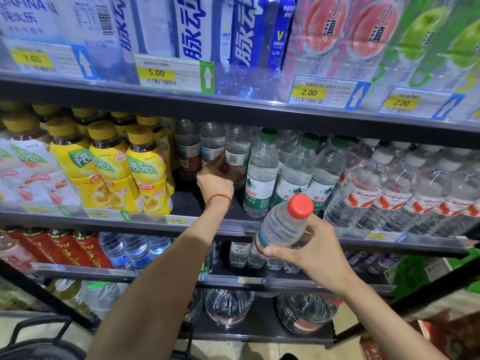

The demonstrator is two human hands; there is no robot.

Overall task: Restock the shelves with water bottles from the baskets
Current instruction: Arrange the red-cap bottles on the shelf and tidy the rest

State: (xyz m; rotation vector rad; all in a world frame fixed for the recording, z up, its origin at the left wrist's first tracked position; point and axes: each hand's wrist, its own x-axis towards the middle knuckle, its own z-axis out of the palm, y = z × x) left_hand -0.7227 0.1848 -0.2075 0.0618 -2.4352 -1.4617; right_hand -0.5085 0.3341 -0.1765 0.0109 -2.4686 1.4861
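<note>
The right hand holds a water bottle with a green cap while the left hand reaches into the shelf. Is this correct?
Not quite: in the head view the water bottle in the right hand has a red cap, not green. The left hand does reach into the shelf.

Views: a single wide-angle head camera, worn by the person.
Facing: forward and slightly down at the shelf unit [233,105]; its straight edges bow toward the frame's sides.
Nearness: close up, with the top shelf's price tags [155,73] large across the upper frame.
Span: four shelf levels, with a strip of floor [259,350] at the near bottom edge.
Hands: both forearms enter from the bottom. The left hand [214,181] is far in on the middle shelf, and the right hand [314,253] is nearer the lens, holding a red-capped bottle [283,227].
</note>
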